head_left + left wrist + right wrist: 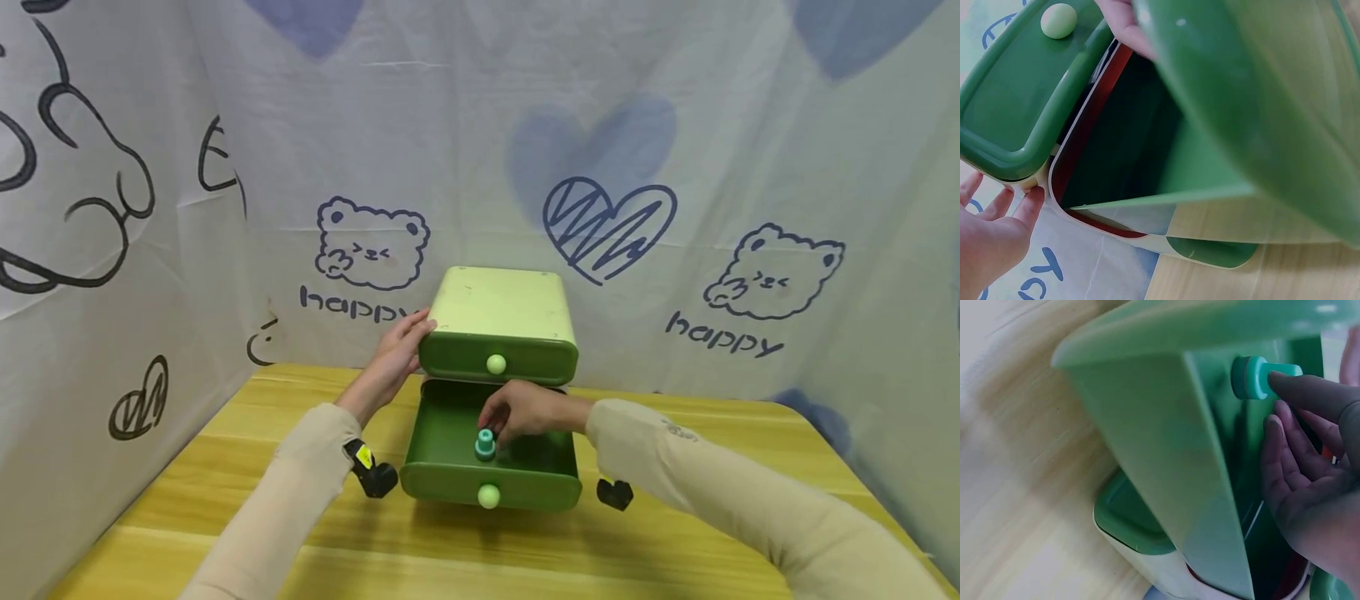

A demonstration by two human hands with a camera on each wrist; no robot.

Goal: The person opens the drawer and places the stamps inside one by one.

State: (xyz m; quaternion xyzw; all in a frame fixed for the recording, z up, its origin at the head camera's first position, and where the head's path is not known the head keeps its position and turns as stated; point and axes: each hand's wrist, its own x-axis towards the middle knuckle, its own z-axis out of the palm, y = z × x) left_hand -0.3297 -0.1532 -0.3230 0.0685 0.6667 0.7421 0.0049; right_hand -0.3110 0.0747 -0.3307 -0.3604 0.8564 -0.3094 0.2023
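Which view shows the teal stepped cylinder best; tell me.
Right wrist: the teal stepped cylinder appears largest there, though the right hand partly covers its stem. Head shows it smaller, in the lower drawer; left wrist doesn't show it.

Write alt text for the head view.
A person's right hand is in the open lower drawer of a green cabinet, close to a small teal piece standing there; the left hand rests against the cabinet's side. Behind hangs a patterned sheet.
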